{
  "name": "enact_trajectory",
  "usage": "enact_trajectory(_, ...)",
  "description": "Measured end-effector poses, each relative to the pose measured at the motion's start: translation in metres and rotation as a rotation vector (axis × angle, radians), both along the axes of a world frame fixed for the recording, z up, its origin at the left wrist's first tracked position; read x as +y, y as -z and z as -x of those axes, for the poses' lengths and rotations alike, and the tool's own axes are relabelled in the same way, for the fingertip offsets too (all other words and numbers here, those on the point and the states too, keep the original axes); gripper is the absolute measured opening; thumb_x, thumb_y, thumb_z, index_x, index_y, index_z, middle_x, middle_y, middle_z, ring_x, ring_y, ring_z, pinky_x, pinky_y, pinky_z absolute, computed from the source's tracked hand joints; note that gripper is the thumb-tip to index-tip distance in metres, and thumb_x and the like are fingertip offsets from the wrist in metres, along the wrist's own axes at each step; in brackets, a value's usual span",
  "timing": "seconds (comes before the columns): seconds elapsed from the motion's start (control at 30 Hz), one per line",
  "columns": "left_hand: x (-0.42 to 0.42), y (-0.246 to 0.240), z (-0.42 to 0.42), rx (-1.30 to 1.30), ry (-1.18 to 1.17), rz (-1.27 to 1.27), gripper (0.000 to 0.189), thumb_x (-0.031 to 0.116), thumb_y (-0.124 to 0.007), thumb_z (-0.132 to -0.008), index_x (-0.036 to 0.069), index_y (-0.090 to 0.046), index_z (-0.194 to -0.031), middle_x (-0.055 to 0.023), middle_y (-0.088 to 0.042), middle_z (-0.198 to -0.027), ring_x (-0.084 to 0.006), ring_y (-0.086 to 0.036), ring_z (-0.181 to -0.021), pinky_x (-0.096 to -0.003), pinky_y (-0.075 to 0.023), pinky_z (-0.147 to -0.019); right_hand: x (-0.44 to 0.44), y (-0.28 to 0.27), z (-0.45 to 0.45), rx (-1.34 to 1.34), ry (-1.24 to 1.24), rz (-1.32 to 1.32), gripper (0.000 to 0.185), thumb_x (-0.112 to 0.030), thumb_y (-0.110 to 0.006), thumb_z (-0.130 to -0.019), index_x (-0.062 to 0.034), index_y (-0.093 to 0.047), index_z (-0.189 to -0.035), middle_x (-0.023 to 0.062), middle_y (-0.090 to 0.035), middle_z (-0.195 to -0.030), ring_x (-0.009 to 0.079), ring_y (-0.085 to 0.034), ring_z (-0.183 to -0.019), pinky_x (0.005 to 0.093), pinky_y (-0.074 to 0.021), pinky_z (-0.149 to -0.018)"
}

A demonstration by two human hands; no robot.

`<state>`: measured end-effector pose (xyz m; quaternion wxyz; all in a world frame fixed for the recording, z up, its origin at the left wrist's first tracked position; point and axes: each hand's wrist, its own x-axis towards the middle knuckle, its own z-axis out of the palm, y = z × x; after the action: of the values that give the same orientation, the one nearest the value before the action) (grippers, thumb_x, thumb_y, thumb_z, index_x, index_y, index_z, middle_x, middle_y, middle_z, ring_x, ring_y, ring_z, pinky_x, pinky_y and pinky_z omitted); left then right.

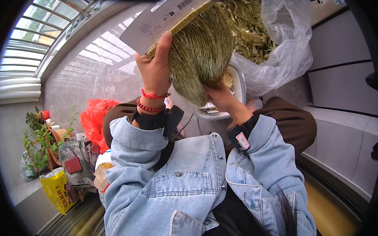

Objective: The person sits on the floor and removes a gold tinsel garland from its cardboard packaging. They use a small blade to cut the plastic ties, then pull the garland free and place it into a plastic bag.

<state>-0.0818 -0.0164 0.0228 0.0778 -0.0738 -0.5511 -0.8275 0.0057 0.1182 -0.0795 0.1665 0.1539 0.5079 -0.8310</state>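
Note:
My left hand (156,61) grips the edge of a white printed cardboard card (168,17), thumb over its gold-coloured border. The card bears a barcode and small print. From that border hangs a thick bundle of shiny olive-gold strands (201,47), possibly tinsel fringe. My right hand (221,99) holds the strands' lower end; some of its fingers are hidden behind them. Under the bundle sits a white plastic tub (239,84) with paper scraps inside. Beyond it, a clear plastic bag (290,56) stands opened around more loose olive-gold strands (252,36).
To the left are a red plastic bag (97,118), potted plants (46,140), a yellow bag (59,190) and a phone-like dark red object (73,164) on camouflage cloth (78,151). A barred window (40,36) is upper left; grey cabinet panels (342,86) stand right.

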Motion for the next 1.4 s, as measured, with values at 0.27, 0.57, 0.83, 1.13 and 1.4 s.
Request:
enact_trajectory(0.27,-0.007,-0.002,0.01,-0.009,-0.024,-0.065,0.019,0.015,-0.06,-0.087,-0.003,-0.061,-0.095,-0.0054,-0.063,-0.09,-0.0122,-0.059,-0.077,-0.0248,-0.0491,-0.068,0.021,0.032,-0.004,0.224,-0.031,-0.095,0.024,-0.026,-0.049,-0.093,-0.0046,-0.056,-0.085,-0.0027,-0.047,-0.064,0.0051,-0.04,-0.056,0.0189,-0.0307,-0.05)
enact_trajectory(0.57,-0.017,-0.01,0.02,-0.055,-0.198,-0.061,0.021,0.017,-0.065,-0.084,-0.003,-0.064,-0.089,-0.0031,-0.063,-0.084,-0.0085,-0.057,-0.071,-0.0236,-0.047,-0.063,0.05,0.069,-0.012,0.088,0.028,-0.391,0.028,-0.023,-0.049,-0.091,-0.0017,-0.056,-0.075,0.0021,-0.056,-0.065,0.0065,-0.05,-0.054,0.0221,-0.038,-0.045)
enact_trajectory(0.83,-0.051,-0.034,0.032,0.106,-0.279,-0.212,0.023,0.02,-0.063,-0.085,-0.002,-0.063,-0.093,-0.0062,-0.064,-0.088,-0.0142,-0.061,-0.073,-0.0278,-0.0506,-0.065,0.081,0.078,-0.025,-0.208,0.041,-0.804,0.027,-0.024,-0.054,-0.081,-0.0021,-0.067,-0.074,0.0051,-0.063,-0.069,0.0119,-0.056,-0.049,0.0241,-0.0469,-0.046)
enact_trajectory(1.13,-0.097,-0.059,0.027,0.14,-0.427,-0.135,0.032,0.029,-0.058,-0.086,-0.001,-0.061,-0.095,-0.0064,-0.064,-0.09,-0.015,-0.062,-0.076,-0.0272,-0.0511,-0.065,0.098,0.037,-0.021,-0.07,0.075,-0.541,0.025,-0.022,-0.051,-0.09,-0.0029,-0.063,-0.079,-0.0024,-0.05,-0.057,0.0042,-0.042,-0.048,0.0199,-0.033,-0.047)
enact_trajectory(1.4,-0.114,-0.039,0.026,-0.118,0.094,-0.023,0.022,0.012,-0.059,-0.08,-0.001,-0.058,-0.099,-0.0085,-0.063,-0.088,-0.0173,-0.063,-0.076,-0.0295,-0.0531,-0.066,0.129,-0.073,0.004,0.194,-0.029,-0.692,0.028,-0.024,-0.051,-0.091,-0.0053,-0.059,-0.073,-0.0085,-0.036,-0.056,0.0022,-0.03,-0.052,0.0197,-0.0249,-0.047)
